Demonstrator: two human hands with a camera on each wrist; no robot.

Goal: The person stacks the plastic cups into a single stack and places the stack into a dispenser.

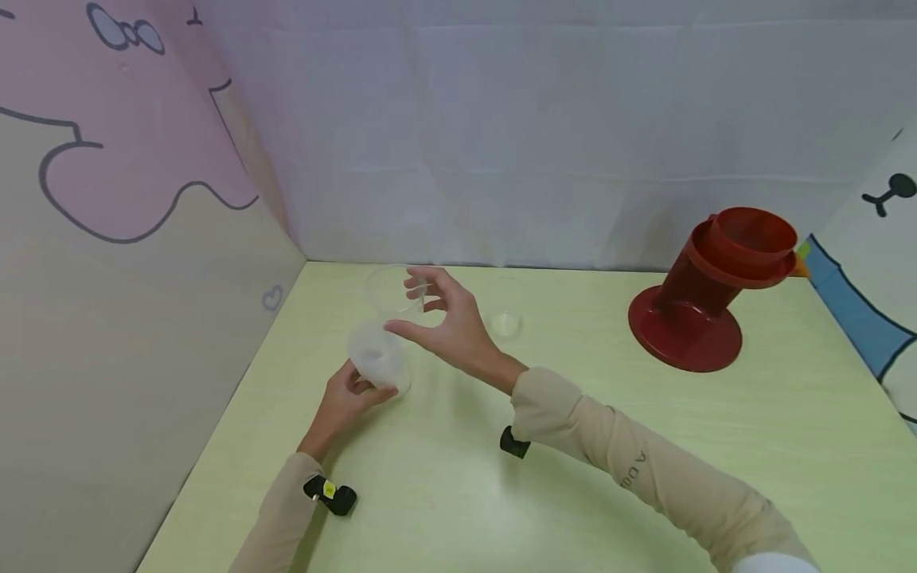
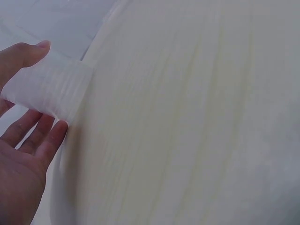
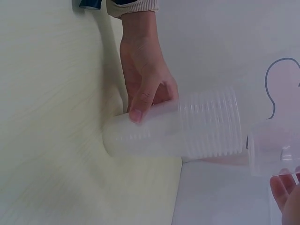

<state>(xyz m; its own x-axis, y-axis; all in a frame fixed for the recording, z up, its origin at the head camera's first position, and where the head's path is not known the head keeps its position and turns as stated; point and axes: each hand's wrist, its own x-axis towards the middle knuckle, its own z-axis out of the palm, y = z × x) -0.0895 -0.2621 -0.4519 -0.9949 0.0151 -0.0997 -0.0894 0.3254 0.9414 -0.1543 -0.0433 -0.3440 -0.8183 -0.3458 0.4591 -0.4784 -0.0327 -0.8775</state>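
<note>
Near the table's far left part, my left hand (image 1: 344, 406) grips the lower part of a stack of clear plastic cups (image 3: 206, 124), thumb on one side and fingers round the other. The stack stands on the table, its ribbed rims bunched at the top. Just above its mouth, my right hand (image 1: 451, 322) holds a single clear cup (image 1: 392, 290) between fingers and thumb; a small gap parts this cup from the stack in the right wrist view. Another clear cup (image 1: 505, 320) stands on the table to the right of my right hand, its outline faint.
On the right of the pale yellow table (image 1: 573, 509) stands a red plastic piece (image 1: 698, 298) with a round base, a slanted tube and a wide open top. A white cloth wall (image 1: 537, 143) closes off the back, and printed panels border both sides.
</note>
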